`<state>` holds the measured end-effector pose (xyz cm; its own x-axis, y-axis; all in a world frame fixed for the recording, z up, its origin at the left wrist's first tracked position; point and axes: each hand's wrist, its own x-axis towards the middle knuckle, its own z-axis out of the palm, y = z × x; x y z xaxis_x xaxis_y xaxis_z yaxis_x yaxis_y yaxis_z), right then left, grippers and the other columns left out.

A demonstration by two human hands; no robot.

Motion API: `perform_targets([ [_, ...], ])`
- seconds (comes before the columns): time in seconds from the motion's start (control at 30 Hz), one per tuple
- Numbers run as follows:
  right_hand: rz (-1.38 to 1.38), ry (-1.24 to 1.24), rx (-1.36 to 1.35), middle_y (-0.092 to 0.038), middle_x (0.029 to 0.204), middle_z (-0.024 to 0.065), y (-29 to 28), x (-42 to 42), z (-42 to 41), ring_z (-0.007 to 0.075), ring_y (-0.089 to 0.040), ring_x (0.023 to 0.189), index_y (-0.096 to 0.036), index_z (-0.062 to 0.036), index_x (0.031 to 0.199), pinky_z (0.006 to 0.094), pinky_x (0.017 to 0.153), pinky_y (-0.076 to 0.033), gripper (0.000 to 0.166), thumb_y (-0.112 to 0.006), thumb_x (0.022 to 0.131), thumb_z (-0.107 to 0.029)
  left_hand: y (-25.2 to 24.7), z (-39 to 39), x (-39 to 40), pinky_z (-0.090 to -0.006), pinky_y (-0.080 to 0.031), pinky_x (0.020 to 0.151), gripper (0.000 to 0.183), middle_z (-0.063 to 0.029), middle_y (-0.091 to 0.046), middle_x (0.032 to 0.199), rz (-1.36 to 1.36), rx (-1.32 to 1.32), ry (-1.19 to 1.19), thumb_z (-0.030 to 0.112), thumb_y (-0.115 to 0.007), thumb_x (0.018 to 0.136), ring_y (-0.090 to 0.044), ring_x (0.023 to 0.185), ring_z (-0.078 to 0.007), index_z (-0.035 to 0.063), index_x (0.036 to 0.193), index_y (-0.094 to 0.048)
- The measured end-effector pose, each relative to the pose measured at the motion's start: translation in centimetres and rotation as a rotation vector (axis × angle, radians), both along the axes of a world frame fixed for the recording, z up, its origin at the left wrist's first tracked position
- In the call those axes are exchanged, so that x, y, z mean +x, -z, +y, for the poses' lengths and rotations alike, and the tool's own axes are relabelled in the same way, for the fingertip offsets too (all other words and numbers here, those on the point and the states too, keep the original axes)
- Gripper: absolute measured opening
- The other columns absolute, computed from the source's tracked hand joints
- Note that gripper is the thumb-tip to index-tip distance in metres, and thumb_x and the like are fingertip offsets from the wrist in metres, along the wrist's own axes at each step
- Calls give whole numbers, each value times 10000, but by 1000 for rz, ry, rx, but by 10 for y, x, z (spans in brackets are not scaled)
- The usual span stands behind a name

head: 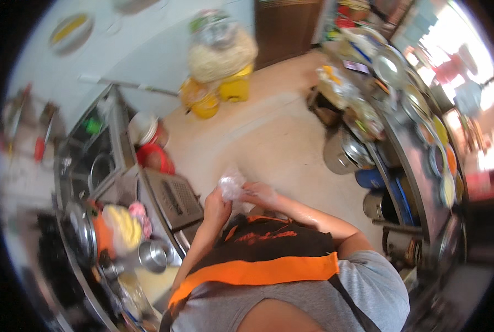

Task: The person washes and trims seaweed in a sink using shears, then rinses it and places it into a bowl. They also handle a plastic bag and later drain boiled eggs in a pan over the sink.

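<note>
In front of my dark apron (272,242) with its orange band, both hands are raised together above the floor. My left hand (218,207) grips a crumpled piece of thin clear plastic (232,183), perhaps a disposable glove or a small bag; blur hides which. My right hand (260,194) is against the right side of the same plastic, its fingers closed around the edge. A whitish sheen lies over the right hand, and I cannot tell whether it is a plastic film.
On the left are a metal sink (101,153), a counter with a steel pot (153,256) and a red basin (155,158) below. Yellow buckets (205,103) and a large sack (222,58) stand ahead. At right, a shelved steel table (413,166) holds bowls; a stockpot (338,155) sits on the floor.
</note>
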<state>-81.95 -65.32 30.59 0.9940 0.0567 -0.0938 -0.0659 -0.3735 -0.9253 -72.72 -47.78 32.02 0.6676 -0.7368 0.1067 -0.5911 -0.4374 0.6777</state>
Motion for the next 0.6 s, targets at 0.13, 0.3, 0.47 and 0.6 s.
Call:
perform_targets([
  [0.13,167,53,565,-632,1070,92,8,48,-12,151,-600,930,-549,-15,1194,284,790,-490,341,-591,902,-186,28,11,55,-398,-491,636,227,-181,-618,800,145,-122,-257,12,-512,747,-609,708,-321,-19,961,-580],
  [0.3,300,117,574,-646,1022,76,33,114,-64,134,-600,863,-563,5,1186,268,765,-489,340,-589,899,-176,26,-14,141,-314,-478,559,248,-79,-601,725,311,-278,-460,-18,-473,775,-586,611,-161,-44,1007,-554],
  [0.47,261,293,378,-637,1001,74,48,154,-125,117,-598,851,-556,11,1187,251,747,-485,322,-568,907,-147,49,-42,244,-291,-484,604,278,-80,-622,870,648,-592,-608,-40,-478,800,-593,691,-158,-27,1067,-556],
  [0.6,387,507,405,-630,952,55,24,174,-155,109,-591,805,-565,7,1171,246,731,-481,302,-569,907,-138,95,-41,347,-247,-457,568,227,-51,-588,865,614,-596,-735,4,-497,840,-574,702,-132,7,1063,-540],
])
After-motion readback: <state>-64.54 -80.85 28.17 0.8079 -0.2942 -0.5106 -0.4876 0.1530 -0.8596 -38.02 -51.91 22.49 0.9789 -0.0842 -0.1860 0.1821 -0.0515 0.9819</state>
